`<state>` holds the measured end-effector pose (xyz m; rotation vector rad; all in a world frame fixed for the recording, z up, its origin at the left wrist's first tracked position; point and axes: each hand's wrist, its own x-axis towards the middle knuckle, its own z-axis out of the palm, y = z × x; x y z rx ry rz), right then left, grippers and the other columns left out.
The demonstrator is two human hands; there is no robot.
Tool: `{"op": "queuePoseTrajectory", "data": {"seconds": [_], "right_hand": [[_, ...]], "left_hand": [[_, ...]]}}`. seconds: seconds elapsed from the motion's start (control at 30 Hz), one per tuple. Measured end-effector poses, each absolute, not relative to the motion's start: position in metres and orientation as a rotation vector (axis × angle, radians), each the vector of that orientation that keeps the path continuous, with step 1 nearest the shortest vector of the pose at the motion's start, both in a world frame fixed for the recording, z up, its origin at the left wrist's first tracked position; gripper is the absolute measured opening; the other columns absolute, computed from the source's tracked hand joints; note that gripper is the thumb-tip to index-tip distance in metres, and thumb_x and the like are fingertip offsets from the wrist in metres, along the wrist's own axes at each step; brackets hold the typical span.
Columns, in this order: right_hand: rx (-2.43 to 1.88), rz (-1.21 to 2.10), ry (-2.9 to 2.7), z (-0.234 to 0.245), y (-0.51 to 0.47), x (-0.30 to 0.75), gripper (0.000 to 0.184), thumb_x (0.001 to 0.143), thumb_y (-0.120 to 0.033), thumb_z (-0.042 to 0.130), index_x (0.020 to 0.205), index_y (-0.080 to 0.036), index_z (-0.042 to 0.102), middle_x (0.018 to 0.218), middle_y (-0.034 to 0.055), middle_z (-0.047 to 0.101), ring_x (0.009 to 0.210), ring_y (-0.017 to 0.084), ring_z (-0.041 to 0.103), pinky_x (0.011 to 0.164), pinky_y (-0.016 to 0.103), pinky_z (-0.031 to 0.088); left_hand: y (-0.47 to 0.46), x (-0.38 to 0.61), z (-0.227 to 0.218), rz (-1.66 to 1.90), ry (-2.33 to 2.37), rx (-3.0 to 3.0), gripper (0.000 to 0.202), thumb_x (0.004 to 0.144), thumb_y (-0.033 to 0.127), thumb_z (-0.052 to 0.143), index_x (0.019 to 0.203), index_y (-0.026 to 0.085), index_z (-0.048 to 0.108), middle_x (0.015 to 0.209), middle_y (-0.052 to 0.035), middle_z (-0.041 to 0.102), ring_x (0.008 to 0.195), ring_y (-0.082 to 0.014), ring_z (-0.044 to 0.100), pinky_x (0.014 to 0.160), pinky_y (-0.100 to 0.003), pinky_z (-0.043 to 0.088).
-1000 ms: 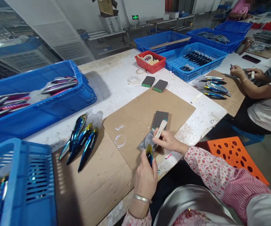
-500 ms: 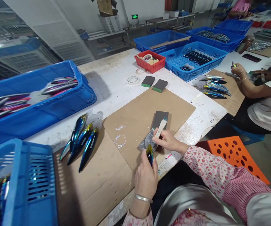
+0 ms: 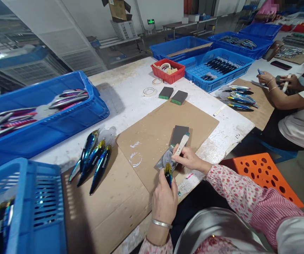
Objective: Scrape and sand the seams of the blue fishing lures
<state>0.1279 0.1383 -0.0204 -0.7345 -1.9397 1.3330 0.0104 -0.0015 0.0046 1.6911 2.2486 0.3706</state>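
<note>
My left hand grips a dark blue and yellow fishing lure by its body, at the table's near edge. The lure's clear round lip points away from me, over a crumpled piece of clear plastic. In my right hand is a flat, pale stick with a blue-green end pointing up and away. The right fingers are close against the lip; whether they touch it I cannot tell. Behind them a dark grey sanding block lies on the cardboard. Several similar lures lie to the left.
Blue crates with lures stand at left and near left. Farther back are two green-edged blocks, tape rolls, a red bin and a blue basket. A co-worker's arms are at right, above an orange stool.
The pale stick has tilted slightly to the right in my right hand. My left hand keeps its hold on the lure. The co-worker's hands have shifted, and a pale stick shows there more clearly.
</note>
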Motion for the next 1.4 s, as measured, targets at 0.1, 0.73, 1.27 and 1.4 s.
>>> {"op": "queuePoseTrajectory", "data": {"seconds": [0.1, 0.73, 1.27, 1.4], "right_hand": [[-0.693, 1.358, -1.982, -0.0167, 0.136, 0.1287, 0.031, 0.089, -0.046, 0.054, 0.078, -0.017, 0.053, 0.071, -0.001, 0.053, 0.059, 0.011, 0.046, 0.057, 0.023, 0.035], [-0.779, 1.255, -1.963, -0.017, 0.137, 0.1263, 0.027, 0.087, -0.043, 0.053, 0.079, -0.018, 0.052, 0.066, -0.0028, 0.05, 0.054, 0.01, 0.042, 0.054, 0.022, 0.032], [-0.743, 1.318, -1.931, -0.0193, 0.1377, 0.1266, 0.027, 0.088, -0.043, 0.055, 0.08, -0.018, 0.053, 0.07, -0.0022, 0.053, 0.057, 0.01, 0.044, 0.055, 0.022, 0.033], [-0.682, 1.365, -2.007, -0.0148, 0.1374, 0.1286, 0.028, 0.087, -0.044, 0.055, 0.079, -0.018, 0.053, 0.067, -0.0029, 0.053, 0.055, 0.01, 0.043, 0.054, 0.022, 0.032]], "left_hand": [[-0.0021, 0.0099, 0.0032, 0.359, 2.273, 1.704, 0.044, 0.095, 0.029, 0.035, 0.132, 0.007, 0.037, 0.095, -0.0159, 0.072, 0.076, -0.0269, 0.071, 0.058, -0.033, 0.05], [-0.0015, 0.0102, 0.0001, 0.395, 2.276, 1.693, 0.045, 0.094, 0.028, 0.038, 0.133, 0.006, 0.037, 0.102, -0.0184, 0.07, 0.08, -0.0266, 0.071, 0.061, -0.033, 0.051], [-0.0021, 0.0084, -0.0014, 0.419, 2.265, 1.719, 0.044, 0.095, 0.031, 0.033, 0.132, 0.007, 0.038, 0.091, -0.0138, 0.072, 0.078, -0.0257, 0.07, 0.061, -0.032, 0.051], [-0.0028, 0.0079, -0.0042, 0.41, 2.277, 1.723, 0.044, 0.094, 0.032, 0.034, 0.132, 0.008, 0.038, 0.093, -0.014, 0.071, 0.076, -0.0256, 0.07, 0.059, -0.032, 0.05]]}}
